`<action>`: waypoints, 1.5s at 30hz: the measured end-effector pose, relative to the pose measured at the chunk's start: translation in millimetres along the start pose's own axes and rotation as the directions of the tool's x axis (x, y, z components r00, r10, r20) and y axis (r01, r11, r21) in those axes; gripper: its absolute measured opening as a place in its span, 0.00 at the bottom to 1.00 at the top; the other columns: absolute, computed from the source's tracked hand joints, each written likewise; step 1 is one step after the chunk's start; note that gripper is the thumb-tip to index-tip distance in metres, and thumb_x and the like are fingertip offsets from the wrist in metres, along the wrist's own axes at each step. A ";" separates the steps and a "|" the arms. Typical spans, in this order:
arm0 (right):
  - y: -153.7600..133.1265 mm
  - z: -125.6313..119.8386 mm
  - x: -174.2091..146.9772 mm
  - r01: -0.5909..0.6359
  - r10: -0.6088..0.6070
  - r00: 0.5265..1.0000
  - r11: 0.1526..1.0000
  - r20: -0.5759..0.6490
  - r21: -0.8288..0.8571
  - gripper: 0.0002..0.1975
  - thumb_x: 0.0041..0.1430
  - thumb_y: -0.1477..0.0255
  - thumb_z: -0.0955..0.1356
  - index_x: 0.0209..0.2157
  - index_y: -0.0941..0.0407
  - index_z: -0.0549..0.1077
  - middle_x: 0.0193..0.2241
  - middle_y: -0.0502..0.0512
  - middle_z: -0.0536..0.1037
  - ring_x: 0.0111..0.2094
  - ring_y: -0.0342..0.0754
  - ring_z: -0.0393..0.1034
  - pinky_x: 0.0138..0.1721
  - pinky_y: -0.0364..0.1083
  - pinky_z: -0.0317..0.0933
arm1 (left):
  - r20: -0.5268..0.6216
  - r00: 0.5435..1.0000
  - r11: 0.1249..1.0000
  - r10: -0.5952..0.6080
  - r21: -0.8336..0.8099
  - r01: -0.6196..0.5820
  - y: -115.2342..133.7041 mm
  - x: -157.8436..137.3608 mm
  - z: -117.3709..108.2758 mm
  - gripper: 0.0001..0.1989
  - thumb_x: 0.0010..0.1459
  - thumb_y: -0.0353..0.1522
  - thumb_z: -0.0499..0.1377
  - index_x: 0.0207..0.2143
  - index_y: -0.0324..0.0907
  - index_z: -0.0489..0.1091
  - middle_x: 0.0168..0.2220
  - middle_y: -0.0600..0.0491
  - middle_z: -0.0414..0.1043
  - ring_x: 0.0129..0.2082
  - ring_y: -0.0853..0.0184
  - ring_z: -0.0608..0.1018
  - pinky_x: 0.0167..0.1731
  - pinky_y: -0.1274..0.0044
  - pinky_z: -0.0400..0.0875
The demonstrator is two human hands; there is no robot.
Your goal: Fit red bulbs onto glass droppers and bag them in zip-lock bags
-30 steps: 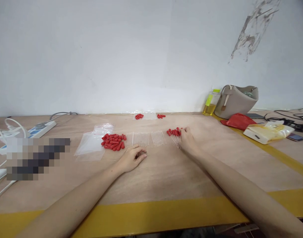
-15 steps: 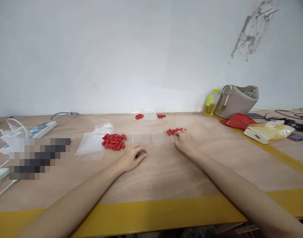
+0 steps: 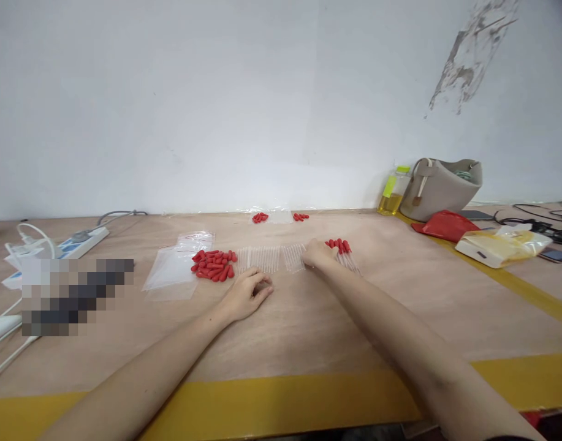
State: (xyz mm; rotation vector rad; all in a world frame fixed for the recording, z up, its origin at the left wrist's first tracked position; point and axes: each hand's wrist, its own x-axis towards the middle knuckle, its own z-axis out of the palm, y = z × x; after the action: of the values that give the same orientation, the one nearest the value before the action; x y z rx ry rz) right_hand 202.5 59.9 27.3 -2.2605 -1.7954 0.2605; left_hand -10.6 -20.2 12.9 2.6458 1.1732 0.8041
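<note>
My left hand [image 3: 249,294] rests on the table with fingers loosely curled. A gap shows between thumb and fingers, with nothing in it. Just beyond it lies a row of thin clear tubes [image 3: 262,258], and to its left is a pile of red rubber bulbs [image 3: 215,266]. My right hand [image 3: 318,253] is closed at the right end of a second group of clear tubes [image 3: 293,257]. Its fingertips are mostly hidden, so what they grip does not show. Right of it lie droppers, their red bulbs [image 3: 339,245] fitted on clear tubes [image 3: 349,263].
Clear zip bags [image 3: 170,269] lie left of the bulb pile. Small groups of red pieces [image 3: 260,218] sit by the wall. A power strip [image 3: 83,242] is at left. On the right stand a bottle [image 3: 391,193], a grey bag [image 3: 439,190], a red pouch [image 3: 446,225] and a yellow-white packet [image 3: 501,246].
My right hand has moved left from the droppers to the clear tubes, uncovering the droppers' tubes. My left hand has stayed in place. The view has shifted slightly.
</note>
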 end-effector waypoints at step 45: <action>64.7 12.4 -84.2 0.741 -0.672 0.655 0.660 -0.346 0.121 0.10 0.58 0.75 0.57 0.35 0.57 0.69 0.33 0.55 0.71 0.34 0.45 0.65 0.36 0.45 0.54 | -0.051 0.992 0.981 -0.112 -0.165 0.102 15.3 0.7 15.0 0.08 0.51 0.35 0.58 0.32 0.40 0.63 0.28 0.55 0.69 0.26 0.69 0.71 0.27 0.78 0.65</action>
State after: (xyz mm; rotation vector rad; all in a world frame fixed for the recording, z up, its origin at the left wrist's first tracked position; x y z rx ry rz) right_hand 239.9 -34.9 -4.8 -1.1867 -2.1729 0.0125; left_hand 7.6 -28.9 5.5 2.4226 1.1981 0.9237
